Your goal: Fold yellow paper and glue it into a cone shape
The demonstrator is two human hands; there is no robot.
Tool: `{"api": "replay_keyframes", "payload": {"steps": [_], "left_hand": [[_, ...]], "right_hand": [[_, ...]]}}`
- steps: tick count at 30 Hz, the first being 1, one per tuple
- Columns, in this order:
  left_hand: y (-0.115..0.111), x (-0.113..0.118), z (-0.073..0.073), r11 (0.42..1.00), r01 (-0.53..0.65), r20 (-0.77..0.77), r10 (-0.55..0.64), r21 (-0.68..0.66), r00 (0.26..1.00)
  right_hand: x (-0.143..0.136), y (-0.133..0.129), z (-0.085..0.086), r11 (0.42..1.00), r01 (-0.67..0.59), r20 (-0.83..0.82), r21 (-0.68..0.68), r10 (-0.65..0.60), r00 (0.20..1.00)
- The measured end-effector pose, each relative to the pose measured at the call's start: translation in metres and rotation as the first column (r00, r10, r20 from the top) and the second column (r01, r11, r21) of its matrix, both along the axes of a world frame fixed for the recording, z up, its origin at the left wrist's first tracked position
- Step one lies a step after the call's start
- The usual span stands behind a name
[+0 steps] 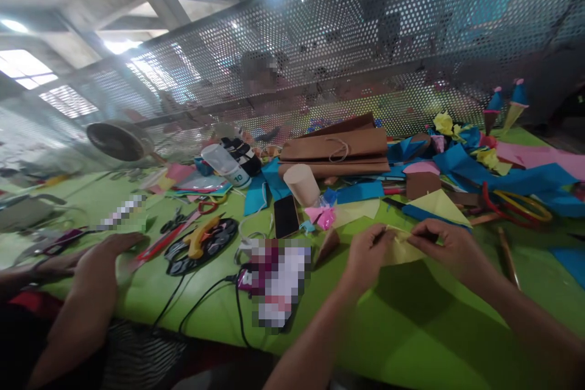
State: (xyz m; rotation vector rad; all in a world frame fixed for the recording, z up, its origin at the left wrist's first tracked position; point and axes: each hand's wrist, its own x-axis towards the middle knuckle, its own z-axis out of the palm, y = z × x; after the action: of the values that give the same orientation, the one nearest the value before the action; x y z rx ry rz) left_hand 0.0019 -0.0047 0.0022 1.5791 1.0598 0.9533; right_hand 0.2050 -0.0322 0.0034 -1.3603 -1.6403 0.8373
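My left hand (367, 254) and my right hand (450, 246) both pinch one small piece of yellow paper (401, 251) just above the green table (425, 323). My left fingers grip its left edge, my right fingers its top right edge. A yellow folded triangle (439, 205) lies just behind my hands. A small brown paper cone (328, 244) lies on the table to the left of my left hand.
A co-worker's hand (103, 262) rests flat at the left near scissors (176, 219) and a tape roll (201, 244). A phone (286, 216), a beige cup (301, 184), brown paper bags (336, 149), blue and pink paper scraps (498, 173) and cables crowd the back. A perforated metal screen (365, 42) stands behind.
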Motion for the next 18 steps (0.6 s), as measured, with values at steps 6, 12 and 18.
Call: {"api": "replay_keyframes", "payload": {"steps": [6, 12, 18], "left_hand": [[0.008, -0.008, 0.0, 0.985, -0.174, 0.094, 0.174, -0.003, 0.98], [0.01, -0.01, -0.006, 0.982, -0.189, 0.081, 0.188, -0.002, 0.979], [0.0, -0.003, 0.004, 0.98, -0.156, -0.026, 0.16, 0.122, 0.987]], "right_hand": [[0.015, 0.007, 0.005, 0.987, 0.039, -0.223, -0.157, -0.074, 0.972], [0.018, 0.004, 0.011, 0.985, 0.099, -0.344, -0.141, -0.143, 0.928], [0.004, 0.001, 0.012, 0.985, -0.007, -0.262, -0.17, -0.038, 0.964]]}}
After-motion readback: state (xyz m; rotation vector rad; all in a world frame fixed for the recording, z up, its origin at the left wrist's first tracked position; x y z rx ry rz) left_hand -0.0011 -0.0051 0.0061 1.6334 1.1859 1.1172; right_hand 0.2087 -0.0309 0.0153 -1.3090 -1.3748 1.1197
